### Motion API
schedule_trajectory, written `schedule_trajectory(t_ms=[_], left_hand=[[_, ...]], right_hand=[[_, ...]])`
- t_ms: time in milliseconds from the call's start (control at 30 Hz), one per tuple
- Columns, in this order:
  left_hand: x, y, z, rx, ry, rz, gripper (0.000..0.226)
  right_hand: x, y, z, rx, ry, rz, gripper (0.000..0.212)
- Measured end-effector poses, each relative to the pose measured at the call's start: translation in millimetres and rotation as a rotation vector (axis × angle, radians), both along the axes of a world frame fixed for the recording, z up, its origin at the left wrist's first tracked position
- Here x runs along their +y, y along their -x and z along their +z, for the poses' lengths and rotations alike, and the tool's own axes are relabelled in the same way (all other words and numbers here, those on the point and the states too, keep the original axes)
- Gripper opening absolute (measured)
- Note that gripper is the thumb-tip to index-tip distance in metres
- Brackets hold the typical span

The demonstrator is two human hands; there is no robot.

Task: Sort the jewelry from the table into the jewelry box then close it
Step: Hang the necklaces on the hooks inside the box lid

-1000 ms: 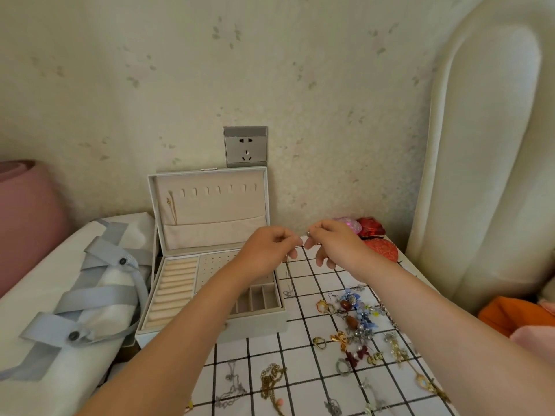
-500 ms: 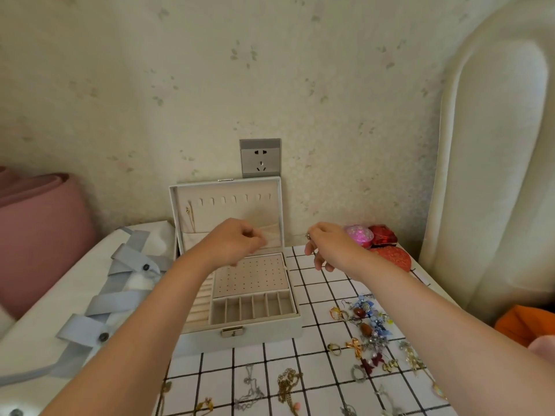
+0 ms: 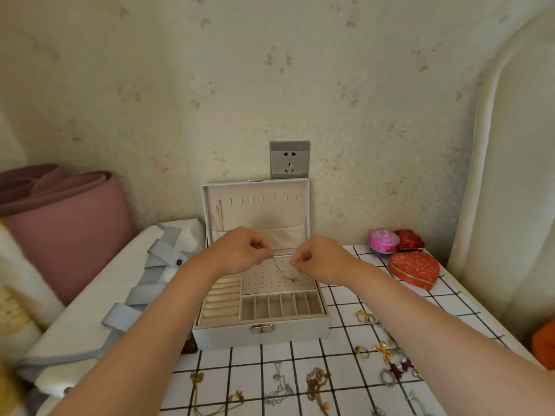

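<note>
left hand and right hand pinching necklace, over jewelry box

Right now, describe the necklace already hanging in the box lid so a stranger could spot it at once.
Below the grey wall socket stands the jewelry box with its lid raised. A row of hooks runs along the top of the lid, and the gold necklace hangs at its left end, down into the pocket. Every other hook in that row is bare.
</note>
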State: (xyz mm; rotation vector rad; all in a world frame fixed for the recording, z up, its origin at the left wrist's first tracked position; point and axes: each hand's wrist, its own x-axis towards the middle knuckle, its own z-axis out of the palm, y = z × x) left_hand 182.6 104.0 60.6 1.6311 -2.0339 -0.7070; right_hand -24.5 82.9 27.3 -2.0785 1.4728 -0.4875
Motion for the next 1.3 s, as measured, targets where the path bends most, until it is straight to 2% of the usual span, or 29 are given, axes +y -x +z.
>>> schedule_trajectory(t_ms=[100, 200, 333, 433, 533, 700, 967, 1067, 1300], left_hand=[[1.2, 4.8, -0.1, -0.003, 0.005, -0.036, 0.012], [2.4, 8.0, 2.6, 0.029, -0.007, -0.073, 0.009], [2.4, 4.7, 4.2, 0.102, -0.099, -0.06, 0.01], [2.9, -4.7, 4.2, 0.044, -0.183, -0.079, 0.015], [3.9, -14.9, 5.2, -0.05, -0.224, -0.079, 0.009], [4.0, -24.1, 5.7, -0.06, -0.188, -0.034, 0.008], [3.6, -22.9, 2.2, -0.158, -0.176, -0.033, 0.012], [1.3, -22.9, 3.0, -0.135, -0.141, -0.006, 0.012], [-1.7, -22.0, 13.2, 0.007, -0.074, 0.056, 0.018]], right_hand=[[5.1, -8.3, 7.5, -0.133, -0.022, 0.029, 0.019], [11.0, -15.5, 16.0, -0.309, -0.118, 0.072, 0.012], [10.4, -11.8, 18.3, -0.351, -0.101, 0.023, 0.003], [8.6, -5.2, 18.1, -0.359, -0.092, -0.031, 0.004], [3.6, 2.1, 15.7, -0.317, -0.057, -0.081, 0.004], [1.7, 5.6, 8.3, -0.166, -0.071, -0.091, 0.016], [-1.2, 7.0, 10.8, -0.158, -0.068, -0.166, 0.023], [-4.9, 10.0, 8.1, -0.121, -0.012, -0.21, 0.022], [1.4, 7.2, 6.8, 0.184, -0.006, -0.098, 0.015]])
